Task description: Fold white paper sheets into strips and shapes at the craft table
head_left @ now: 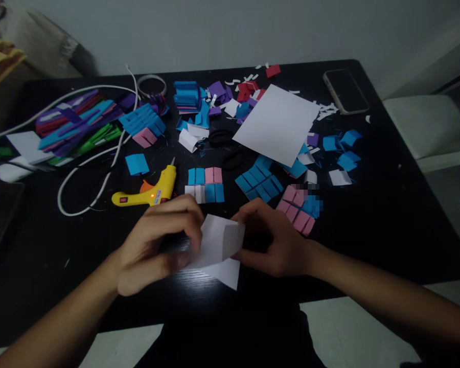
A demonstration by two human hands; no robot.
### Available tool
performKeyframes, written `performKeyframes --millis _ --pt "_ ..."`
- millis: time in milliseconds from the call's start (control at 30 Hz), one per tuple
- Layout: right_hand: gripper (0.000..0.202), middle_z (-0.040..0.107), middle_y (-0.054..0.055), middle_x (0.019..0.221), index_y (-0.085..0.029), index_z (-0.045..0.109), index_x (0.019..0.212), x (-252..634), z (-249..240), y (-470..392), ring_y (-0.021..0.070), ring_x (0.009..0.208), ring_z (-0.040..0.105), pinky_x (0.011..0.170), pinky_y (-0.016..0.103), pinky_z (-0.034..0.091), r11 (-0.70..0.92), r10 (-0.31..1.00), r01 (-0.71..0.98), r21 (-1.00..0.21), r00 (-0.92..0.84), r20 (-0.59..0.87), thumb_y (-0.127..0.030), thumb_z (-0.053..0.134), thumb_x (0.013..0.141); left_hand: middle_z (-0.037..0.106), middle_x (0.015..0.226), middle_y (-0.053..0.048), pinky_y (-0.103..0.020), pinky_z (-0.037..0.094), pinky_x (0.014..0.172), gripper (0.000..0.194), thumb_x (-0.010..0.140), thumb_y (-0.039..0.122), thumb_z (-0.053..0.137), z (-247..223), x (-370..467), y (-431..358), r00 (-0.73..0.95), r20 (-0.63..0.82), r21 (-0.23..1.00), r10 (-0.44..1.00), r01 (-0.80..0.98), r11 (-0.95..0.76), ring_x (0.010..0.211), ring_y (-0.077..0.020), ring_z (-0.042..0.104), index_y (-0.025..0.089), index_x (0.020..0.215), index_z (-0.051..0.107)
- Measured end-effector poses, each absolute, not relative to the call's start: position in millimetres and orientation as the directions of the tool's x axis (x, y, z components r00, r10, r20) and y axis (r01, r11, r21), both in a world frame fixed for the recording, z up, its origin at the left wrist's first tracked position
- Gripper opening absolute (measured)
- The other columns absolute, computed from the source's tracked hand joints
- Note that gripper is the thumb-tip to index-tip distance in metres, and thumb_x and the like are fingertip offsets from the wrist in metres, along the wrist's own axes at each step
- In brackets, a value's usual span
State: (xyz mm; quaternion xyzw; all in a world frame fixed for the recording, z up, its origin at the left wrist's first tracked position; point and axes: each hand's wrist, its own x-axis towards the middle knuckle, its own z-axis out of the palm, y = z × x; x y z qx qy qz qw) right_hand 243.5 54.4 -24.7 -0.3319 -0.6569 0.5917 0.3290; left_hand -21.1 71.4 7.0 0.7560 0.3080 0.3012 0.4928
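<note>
Between my hands is a folded white paper piece [214, 237], slightly blurred, with one flap standing up on its right side. My left hand [163, 240] pinches its left edge between thumb and fingers. On the right edge, my right hand [274, 237] grips the paper with its fingertips partly hidden behind the flap. Just beyond my hands lie a block of blue, pink and white folded paper squares [205, 184], a blue one [258, 179] and a pink and blue one [301, 209]. A yellow glue gun [149, 191] with an orange light rests beyond my left hand.
A white cable [111, 168] loops across the left side near bundled coloured strips [76, 122]. Black scissors [230, 151] lie beside a large white sheet [278, 125]. A phone [345, 92] sits far right; a dark device [2, 220] is at left. Paper scraps litter the black table [387, 220].
</note>
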Motion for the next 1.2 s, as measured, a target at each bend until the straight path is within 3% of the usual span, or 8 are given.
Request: performKeyframes --millis 167,367,533,667,733,800,933,1200 --pt "0.038 0.069 -0.002 0.086 -0.026 0.048 0.104 242 -30 54 0.0169 0.073 0.073 0.062 0.030 0.061 0.163 0.893 0.051 -0.985 -0.433 0.125 -0.019 0.079 0.083 0.057 0.090 -0.003 -0.033 0.044 0.070 0.018 0.096 0.036 0.057 -2 -20 73 0.335 0.220 0.891 0.916 0.314 -0.328 0.081 -0.0195 0.054 0.022 0.101 0.066" --pt "0.030 0.066 -0.002 0.085 -0.025 0.052 0.094 239 -37 55 0.0148 0.072 0.070 0.062 0.027 0.059 0.234 0.942 0.156 -0.960 -0.280 0.184 -0.017 0.078 0.082 0.061 0.083 0.001 -0.026 0.050 0.064 0.032 0.093 0.028 0.068 -1 -13 73 0.408 0.056 0.940 0.911 0.287 -0.187 0.072 -0.0141 0.060 0.022 0.125 0.061" --pt "0.047 0.068 0.004 0.107 -0.021 0.064 0.108 244 -30 59 0.0196 0.093 0.074 0.082 0.032 0.064 0.054 0.919 0.035 -0.998 -0.392 0.036 -0.028 0.092 0.072 0.068 0.087 0.000 -0.022 0.051 0.061 0.015 0.094 0.022 0.068 3 -12 71 0.382 -0.001 0.937 0.924 0.324 -0.133 0.069 -0.0115 0.062 0.021 0.109 0.068" --pt "0.031 0.071 0.007 0.106 -0.020 0.073 0.106 248 -23 64 0.0205 0.097 0.071 0.082 0.034 0.060 0.064 0.898 0.020 -0.998 -0.437 0.049 -0.048 0.068 0.096 0.074 0.092 -0.001 -0.023 0.052 0.063 0.011 0.097 0.022 0.063 2 -12 73 0.345 0.002 0.905 0.939 0.398 -0.148 0.074 -0.0133 0.067 0.022 0.105 0.071" --pt "0.031 0.073 0.005 0.094 -0.020 0.075 0.093 246 -22 65 0.0173 0.086 0.068 0.075 0.031 0.056 0.078 0.913 0.101 -0.992 -0.408 0.030 -0.043 0.057 0.103 0.075 0.101 -0.002 -0.025 0.055 0.071 0.015 0.099 0.022 0.060 0 -11 74 0.369 0.020 0.883 0.929 0.430 -0.190 0.085 -0.0160 0.070 0.024 0.107 0.072" --pt "0.024 0.072 0.003 0.086 -0.020 0.074 0.088 243 -21 64 0.0151 0.078 0.066 0.070 0.029 0.053 0.013 0.924 0.144 -0.990 -0.380 -0.043 -0.036 0.062 0.100 0.076 0.109 -0.003 -0.029 0.057 0.082 0.020 0.100 0.020 0.057 -1 -9 73 0.412 0.048 0.856 0.910 0.453 -0.250 0.097 -0.0186 0.071 0.025 0.112 0.072" --pt "0.014 0.073 0.002 0.095 -0.021 0.072 0.105 238 -21 62 0.0164 0.084 0.072 0.072 0.029 0.059 -0.172 0.895 0.085 -0.981 -0.403 -0.192 -0.026 0.071 0.092 0.075 0.119 -0.004 -0.037 0.055 0.099 0.026 0.099 0.019 0.058 -1 -7 70 0.466 0.087 0.813 0.881 0.477 -0.333 0.111 -0.0216 0.070 0.027 0.121 0.069" --pt "0.036 0.073 0.003 0.110 -0.027 0.066 0.122 239 -23 61 0.0203 0.097 0.075 0.084 0.037 0.066 -0.104 0.920 0.061 -0.993 -0.373 -0.120 -0.018 0.072 0.087 0.069 0.131 -0.008 -0.039 0.058 0.093 0.048 0.088 0.022 0.073 4 -6 69 0.488 0.029 0.826 0.872 0.479 -0.296 0.116 -0.0259 0.068 0.026 0.134 0.061"
